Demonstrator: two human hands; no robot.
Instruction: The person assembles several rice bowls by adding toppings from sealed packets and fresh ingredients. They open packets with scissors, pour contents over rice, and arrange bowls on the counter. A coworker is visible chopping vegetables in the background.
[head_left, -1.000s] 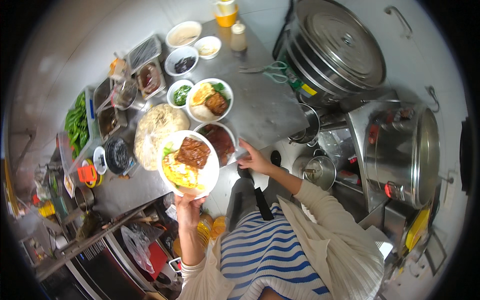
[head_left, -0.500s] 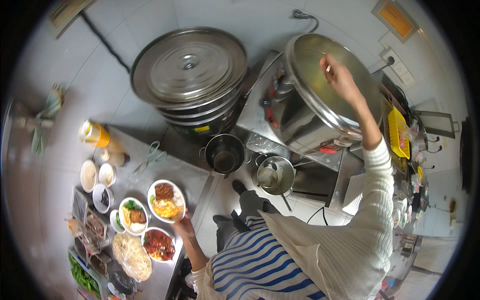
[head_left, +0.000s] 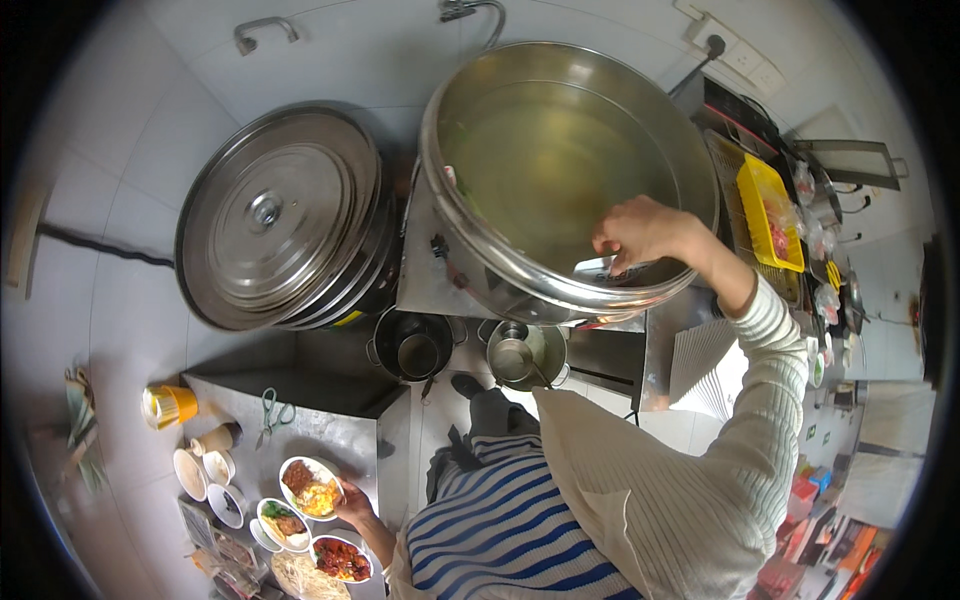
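Observation:
At the lower left, my left hand [head_left: 354, 503] is closed on the near side of a white bowl [head_left: 311, 489] of rice, brown minced meat and yellow egg. Beside it stand a bowl with greens and brown meat [head_left: 284, 525] and another of glossy red food [head_left: 341, 559]. My right hand [head_left: 640, 235] hangs over the near rim of a big steel stockpot [head_left: 450, 215] filled with yellowish liquid [head_left: 540, 150]. Its fingers are bent down by a small silvery-white piece with dark marks [head_left: 595, 267] at the rim; whether they grip it is unclear.
A lidded steel pot [head_left: 265, 210] stands left of the stockpot. Below are a dark saucepan [head_left: 416, 350] and a steel pan with a ladle [head_left: 512, 358]. Scissors [head_left: 270, 415] and an orange-wrapped tub [head_left: 170, 406] occupy the left counter. A yellow basket [head_left: 768, 210] stands at right.
The view has shifted toward the stockpot. My right hand has come from over its middle to the near rim, where the silvery piece now shows. My left hand remains at the same bowl.

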